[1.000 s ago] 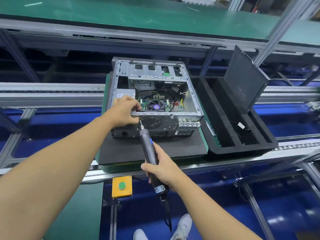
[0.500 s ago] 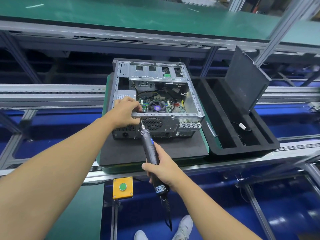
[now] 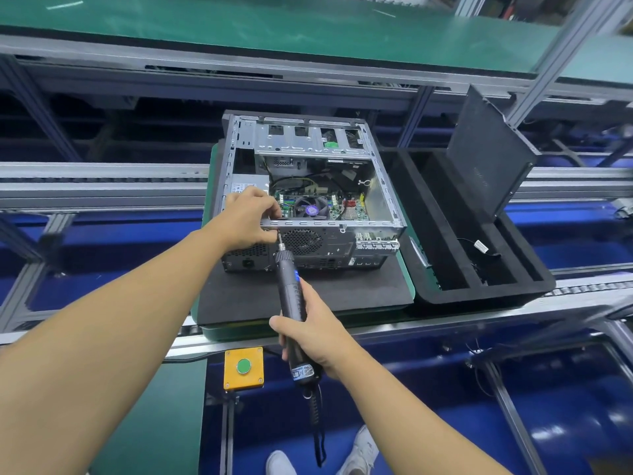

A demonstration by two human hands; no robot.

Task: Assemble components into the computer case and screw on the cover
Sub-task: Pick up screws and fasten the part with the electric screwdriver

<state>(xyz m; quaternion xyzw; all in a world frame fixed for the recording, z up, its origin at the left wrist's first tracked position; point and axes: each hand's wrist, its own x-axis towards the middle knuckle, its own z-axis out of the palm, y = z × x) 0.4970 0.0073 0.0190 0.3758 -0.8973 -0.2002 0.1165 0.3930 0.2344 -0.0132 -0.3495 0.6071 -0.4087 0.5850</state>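
At the rear top rim of the computer case (image 3: 310, 138), set on its black mat (image 3: 301, 296), left hand (image 3: 248, 217) pinches the rim beside the bit (image 3: 279, 238), right hand (image 3: 310, 332) grips the electric screwdriver (image 3: 289, 289); neither has shifted this past second, so fastening apparently continues.

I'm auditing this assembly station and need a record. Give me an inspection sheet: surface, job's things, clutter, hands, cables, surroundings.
Surface: black foam mat on a green pallet.
Job's things: computer case open, cover off; electric screwdriver bit at its rear top rim.
Clutter: black foam tray right of the case, dark panel leaning in it.
Hands: left hand grips the case rim beside the bit; right hand grips the screwdriver.
Cables: screwdriver cord hangs below the right hand; tagged cable lies in the tray.
Surroundings: yellow button box in front; aluminium rails.
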